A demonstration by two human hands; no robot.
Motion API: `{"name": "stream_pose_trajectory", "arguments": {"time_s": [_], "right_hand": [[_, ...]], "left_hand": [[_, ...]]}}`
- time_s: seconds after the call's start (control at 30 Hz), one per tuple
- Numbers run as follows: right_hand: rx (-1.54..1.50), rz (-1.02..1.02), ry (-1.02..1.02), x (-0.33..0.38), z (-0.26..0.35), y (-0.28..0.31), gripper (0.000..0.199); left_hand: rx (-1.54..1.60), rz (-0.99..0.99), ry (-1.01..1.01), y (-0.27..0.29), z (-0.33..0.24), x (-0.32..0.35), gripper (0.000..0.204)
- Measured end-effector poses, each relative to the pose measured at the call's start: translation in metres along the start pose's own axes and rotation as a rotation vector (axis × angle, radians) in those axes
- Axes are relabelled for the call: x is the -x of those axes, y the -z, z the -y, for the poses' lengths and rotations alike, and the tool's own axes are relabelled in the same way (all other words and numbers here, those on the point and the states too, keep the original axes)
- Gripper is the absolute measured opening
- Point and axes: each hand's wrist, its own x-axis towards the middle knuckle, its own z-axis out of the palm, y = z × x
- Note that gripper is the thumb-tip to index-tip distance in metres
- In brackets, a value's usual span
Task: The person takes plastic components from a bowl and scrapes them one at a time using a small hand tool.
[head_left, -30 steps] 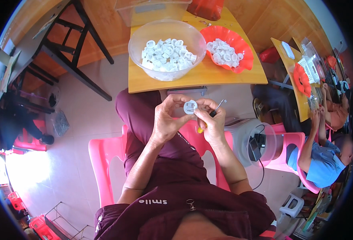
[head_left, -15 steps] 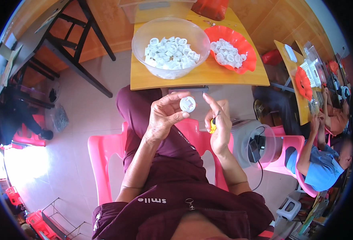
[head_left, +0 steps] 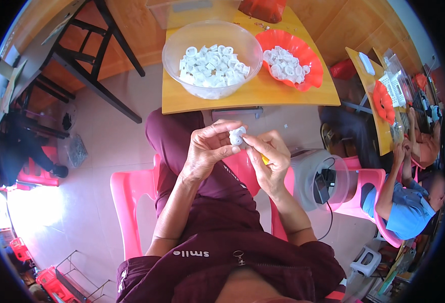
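Note:
Between thumb and fingertips my left hand pinches a small white round plastic part, tilted from flat. My right hand is closed round a yellow-handled tool, which is mostly hidden by the fingers. Its forefinger and thumb reach the right side of the part. Beyond both hands, a large clear bowl of similar white parts stands on the yellow table. Beside it is a red scalloped dish with more white pieces.
A dark stool stands at the left. Right of my pink chair is a clear tub holding black adapters and a cord. Farther right, a person in blue sits at another table. A tiny white fleck shows against the floor.
My right hand has moved left, its raised forefinger coming down to the part. The white part has been tilted from face-up. A white fleck has appeared right of my hands.

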Motion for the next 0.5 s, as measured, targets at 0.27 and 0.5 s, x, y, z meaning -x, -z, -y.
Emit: {"name": "stream_pose_trajectory", "arguments": {"time_s": [0.27,0.5], "right_hand": [[-0.069,0.003,-0.006,0.0012,-0.0076,-0.0022,0.036],[-0.099,0.015,0.009,-0.0008,-0.0055,-0.0022,0.036]], "left_hand": [[-0.018,0.016,-0.011,-0.0038,-0.0033,-0.0003,0.045],[-0.057,0.024,-0.016,-0.0031,-0.0065,0.0021,0.04]]}}
